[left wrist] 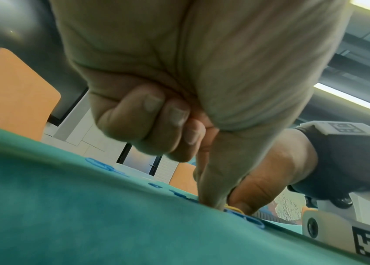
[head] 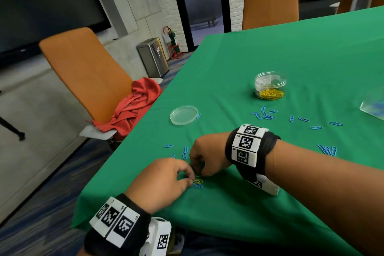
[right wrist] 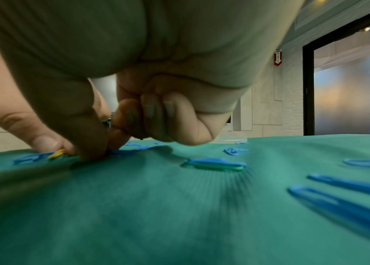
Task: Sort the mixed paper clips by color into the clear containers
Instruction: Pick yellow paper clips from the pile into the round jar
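Both hands meet near the table's front left corner. My left hand [head: 192,180] [left wrist: 211,206] has its fingers curled, and thumb and forefinger pinch the end of a yellow paper clip [head: 198,181] [left wrist: 233,208] [right wrist: 57,154] that lies on a blue clip [head: 197,186] [left wrist: 250,219]. My right hand [head: 196,172] [right wrist: 102,154] pinches thumb and forefinger together at the cloth on a paper clip that is mostly hidden. A clear jar [head: 270,81] holding yellow clips stands further back, with its lid [head: 183,114] lying to its left.
Loose blue clips [head: 266,114] [right wrist: 215,164] are scattered over the green cloth [head: 228,203], with more at the right [head: 328,149]. Another clear container [head: 374,108] shows at the right edge. An orange chair [head: 83,68] with a red cloth stands beside the table's left edge.
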A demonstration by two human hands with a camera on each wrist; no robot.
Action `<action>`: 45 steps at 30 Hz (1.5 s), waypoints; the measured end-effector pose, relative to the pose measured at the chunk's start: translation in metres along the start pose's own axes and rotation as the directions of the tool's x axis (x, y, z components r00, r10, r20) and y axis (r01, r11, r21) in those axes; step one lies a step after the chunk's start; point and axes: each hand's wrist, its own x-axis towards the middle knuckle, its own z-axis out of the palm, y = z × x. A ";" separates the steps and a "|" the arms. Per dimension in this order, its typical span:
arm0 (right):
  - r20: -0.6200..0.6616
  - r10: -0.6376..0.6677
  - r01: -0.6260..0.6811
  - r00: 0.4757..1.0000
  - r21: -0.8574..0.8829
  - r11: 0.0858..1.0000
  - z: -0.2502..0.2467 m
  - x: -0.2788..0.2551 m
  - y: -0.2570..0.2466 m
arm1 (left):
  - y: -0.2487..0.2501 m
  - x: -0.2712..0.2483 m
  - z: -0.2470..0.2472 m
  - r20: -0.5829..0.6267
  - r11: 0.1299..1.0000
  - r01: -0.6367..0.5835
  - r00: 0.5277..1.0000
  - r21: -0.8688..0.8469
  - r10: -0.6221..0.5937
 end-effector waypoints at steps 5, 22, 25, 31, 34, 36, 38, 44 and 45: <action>0.048 0.016 -0.013 0.999 -0.062 0.998 -0.001 0.000 -0.001 | 0.001 -0.002 0.000 0.023 1.000 0.008 1.000 -0.030 -0.007; -0.196 -0.120 0.218 0.973 0.620 0.754 -0.021 -0.015 0.025 | 0.014 0.010 -0.031 -0.072 0.924 0.098 0.988 -0.369 -0.134; -0.191 -0.090 0.210 0.977 0.846 0.489 -0.027 -0.021 0.038 | 0.022 0.012 -0.037 -0.045 0.912 0.136 0.985 -0.387 -0.166; -0.208 0.242 0.186 0.948 0.976 0.112 -0.049 -0.040 0.096 | 0.036 0.030 -0.045 0.029 0.899 0.172 0.984 -0.402 -0.175; -0.252 0.460 0.085 0.851 0.932 0.354 -0.071 -0.056 0.155 | 0.037 0.048 -0.049 0.038 0.901 0.171 0.985 -0.399 -0.170; -0.377 0.555 -0.201 0.741 0.665 0.719 -0.090 -0.063 0.198 | 0.045 0.063 -0.052 0.039 0.913 0.130 0.991 -0.387 -0.125; -0.487 0.570 -0.437 0.662 0.367 0.821 -0.106 -0.062 0.232 | 0.059 0.081 -0.054 0.041 0.922 0.063 0.998 -0.383 -0.051; -0.325 0.518 -0.546 0.791 0.005 0.838 -0.110 -0.046 0.265 | 0.106 0.141 -0.051 -0.018 0.957 -0.081 0.997 -0.279 0.079; -0.340 0.510 -0.532 0.790 0.033 0.846 -0.112 -0.049 0.266 | 0.113 0.153 -0.052 -0.023 0.960 -0.077 0.997 -0.270 0.074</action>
